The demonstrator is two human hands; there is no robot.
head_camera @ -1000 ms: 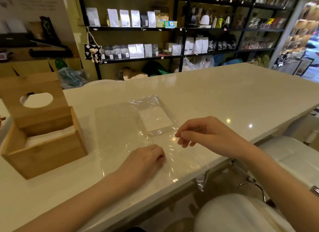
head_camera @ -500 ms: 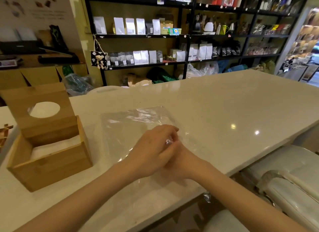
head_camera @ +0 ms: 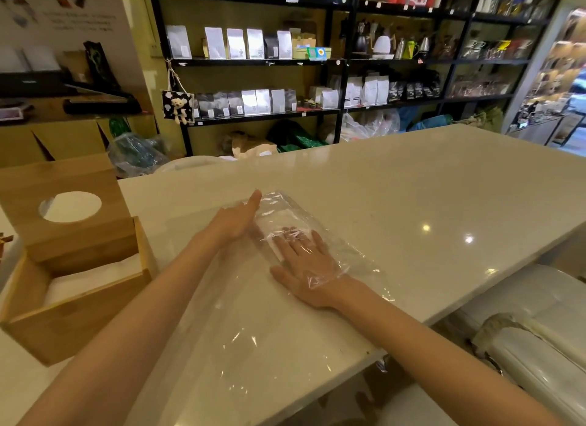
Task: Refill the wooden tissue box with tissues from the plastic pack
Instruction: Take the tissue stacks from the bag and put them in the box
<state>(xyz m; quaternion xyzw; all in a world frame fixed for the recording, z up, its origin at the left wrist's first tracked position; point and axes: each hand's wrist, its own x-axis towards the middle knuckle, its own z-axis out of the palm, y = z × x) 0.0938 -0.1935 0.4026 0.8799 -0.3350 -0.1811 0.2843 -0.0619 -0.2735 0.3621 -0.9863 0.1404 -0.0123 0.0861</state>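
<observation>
Nearest, the clear plastic pack point(head_camera: 253, 314) lies flat on the pale counter point(head_camera: 412, 187), running from the near edge toward the middle. Half a second ago both hands were bunched together over it, pinching at the film; now they have parted and reached farther in. The right hand point(head_camera: 306, 267) is slid inside the wrapper, palm down, fingers spread and flat, film draped over its back; it grasps nothing that I can see. Just left and farther, the left hand point(head_camera: 236, 222) rests open on the film with fingers extended, pressing rather than gripping. The few white tissues point(head_camera: 285, 222) left in the pack sit at its far end, near the right fingertips. I judge the pack is now open and the last sheets are about to be drawn out. At left, the wooden tissue box point(head_camera: 79, 298) stands uncovered with white tissues already inside, its holed lid point(head_camera: 63, 203) propped behind it.
</observation>
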